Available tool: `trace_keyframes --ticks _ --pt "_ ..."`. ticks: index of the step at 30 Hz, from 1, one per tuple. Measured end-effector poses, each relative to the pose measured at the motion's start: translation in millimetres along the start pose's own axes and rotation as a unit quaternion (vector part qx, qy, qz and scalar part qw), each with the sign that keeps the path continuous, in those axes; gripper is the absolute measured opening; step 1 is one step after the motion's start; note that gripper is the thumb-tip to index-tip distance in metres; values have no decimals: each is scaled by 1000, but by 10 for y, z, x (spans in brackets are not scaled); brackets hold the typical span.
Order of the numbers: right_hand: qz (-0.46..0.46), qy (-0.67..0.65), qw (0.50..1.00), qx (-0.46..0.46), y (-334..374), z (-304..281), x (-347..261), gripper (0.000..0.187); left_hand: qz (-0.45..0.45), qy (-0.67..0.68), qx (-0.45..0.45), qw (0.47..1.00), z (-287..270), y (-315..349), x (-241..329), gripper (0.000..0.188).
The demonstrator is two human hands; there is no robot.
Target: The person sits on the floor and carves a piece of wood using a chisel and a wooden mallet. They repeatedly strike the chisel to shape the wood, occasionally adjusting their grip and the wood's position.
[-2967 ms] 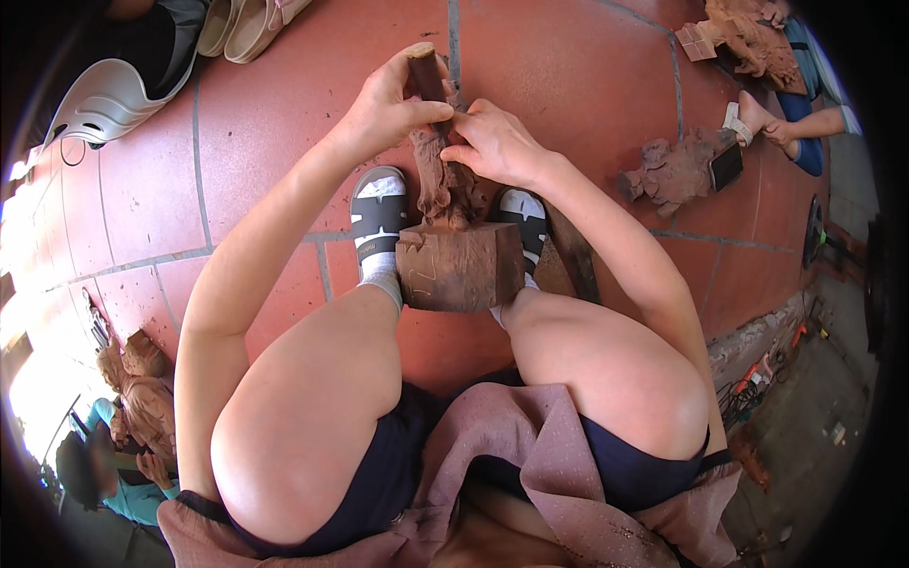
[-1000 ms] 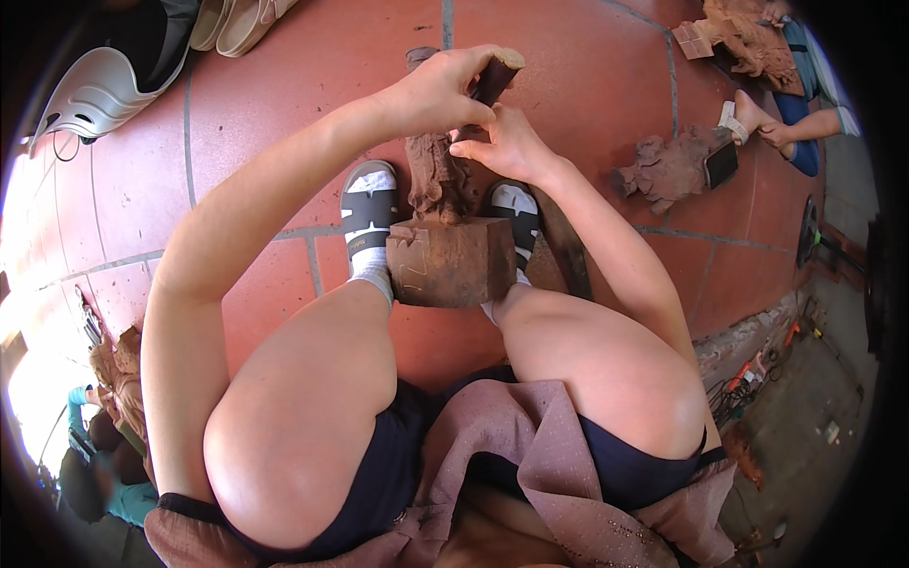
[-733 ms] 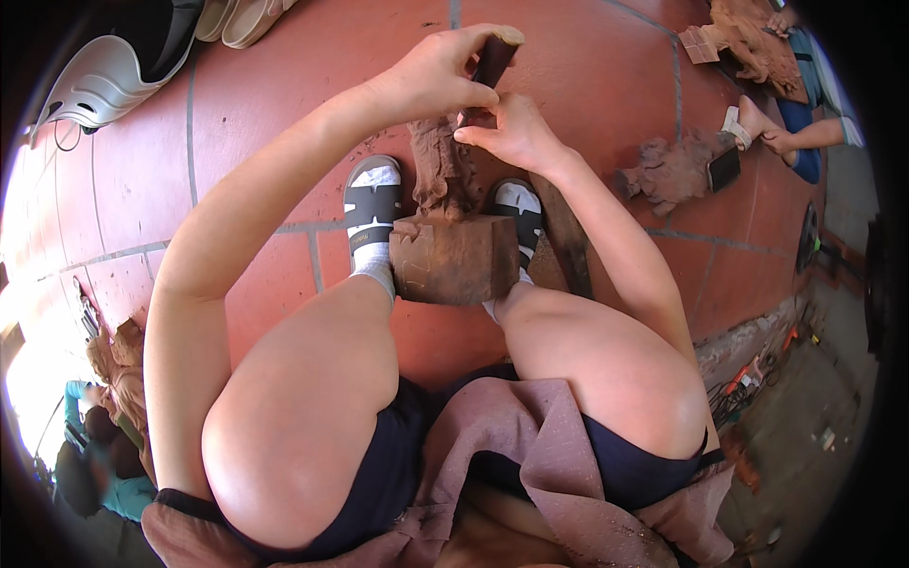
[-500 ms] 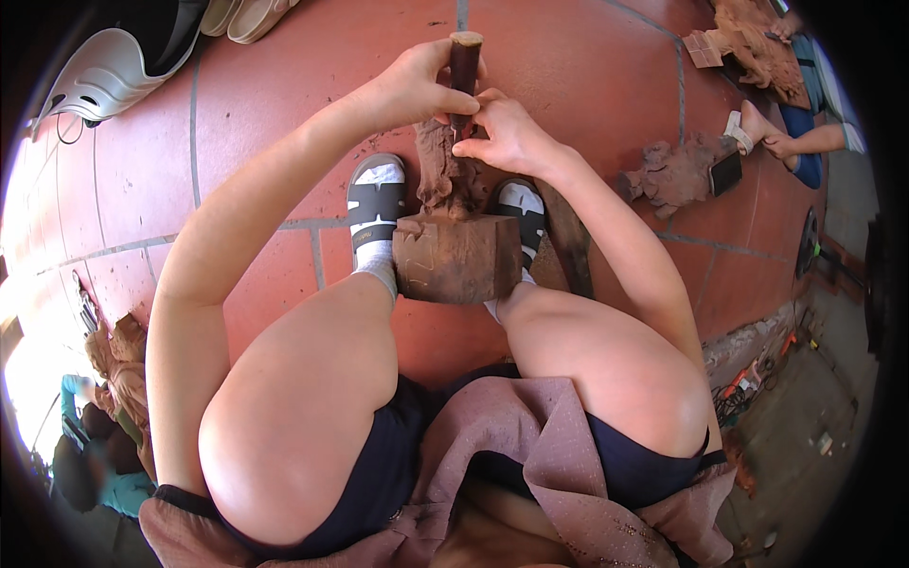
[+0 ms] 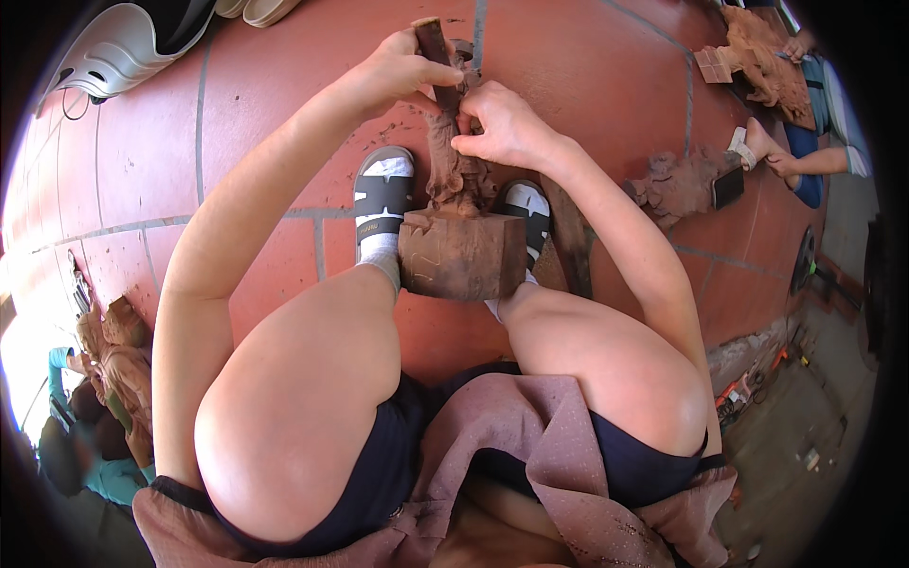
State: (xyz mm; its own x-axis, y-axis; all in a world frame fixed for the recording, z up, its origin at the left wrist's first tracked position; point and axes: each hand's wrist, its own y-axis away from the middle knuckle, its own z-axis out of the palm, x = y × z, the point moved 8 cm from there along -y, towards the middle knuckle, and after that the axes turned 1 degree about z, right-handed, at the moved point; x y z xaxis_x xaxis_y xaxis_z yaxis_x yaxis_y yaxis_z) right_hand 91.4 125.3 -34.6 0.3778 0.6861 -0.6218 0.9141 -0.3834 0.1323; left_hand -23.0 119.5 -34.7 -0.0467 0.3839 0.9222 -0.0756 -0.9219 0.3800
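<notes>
A reddish-brown wood carving [image 5: 457,180] of a figure stands upright on a thick angular wooden base [image 5: 462,257], between my two sandalled feet. My left hand [image 5: 398,71] is wrapped around the dark wooden handle of a chisel [image 5: 432,43], whose top leans to the left. On the right side of the carving, my right hand [image 5: 507,123] is closed, its thumb and bent fingers pinching low on the chisel, by the figure's upper part. The chisel's blade is mostly hidden by the fingers.
Behind my right foot lies a dark wooden board [image 5: 565,232]. Another carving [image 5: 677,185] rests on the tiles at right, beside a co-worker's foot [image 5: 757,142]. A white plastic chair [image 5: 109,52] stands at upper left. More carvings [image 5: 123,369] and another person are at far left.
The chisel's handle has tipped to the left, and my left hand has moved left with it. More of the carving's top now shows. My right hand has stayed nearly in place.
</notes>
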Motion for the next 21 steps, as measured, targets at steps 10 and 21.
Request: trace_keyframes --ticks 10,21 --pt "51 -4 999 -7 -148 -8 83 25 16 100 53 993 -236 16 -139 43" --pt "43 0 998 -48 -132 42 12 24 31 164 63 984 -258 59 -294 33"
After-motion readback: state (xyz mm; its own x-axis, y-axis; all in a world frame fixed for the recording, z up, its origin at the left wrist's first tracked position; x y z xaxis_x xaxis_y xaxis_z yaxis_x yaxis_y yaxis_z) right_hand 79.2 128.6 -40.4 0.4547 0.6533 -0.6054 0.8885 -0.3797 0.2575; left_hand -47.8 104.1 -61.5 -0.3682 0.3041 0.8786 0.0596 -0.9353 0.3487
